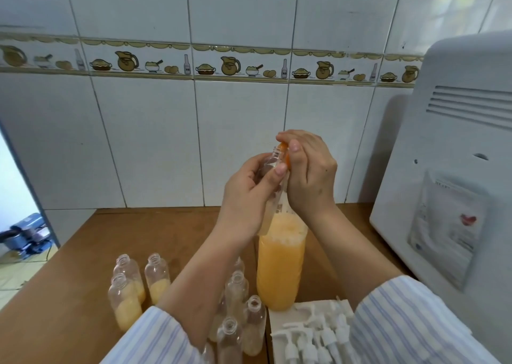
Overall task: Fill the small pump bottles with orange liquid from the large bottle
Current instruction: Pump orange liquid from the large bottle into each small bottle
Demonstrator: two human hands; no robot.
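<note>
— Bottles first; where do they stand?

— Small bottles stand uncapped in a cluster on the wooden table, near its front edge and left of the large bottle; three on the left hold some orange liquid at the bottom, and the ones nearer my left arm look mostly clear. The large bottle stands upright just behind the white tray — orange fills its lower part, with foam on top.

— And your hands?

— My left hand is curled round the clear neck of the large bottle, thumb pressed along its side; my right hand has its fingers bunched tight on the orange cap at the mouth; the threaded rim shows just left of the cap, so whether the cap is on or off I cannot tell.

— What else is about?

— White pumps lie in a heap on the tray by my right sleeve; a white appliance stands at the right against the tiled wall.
</note>
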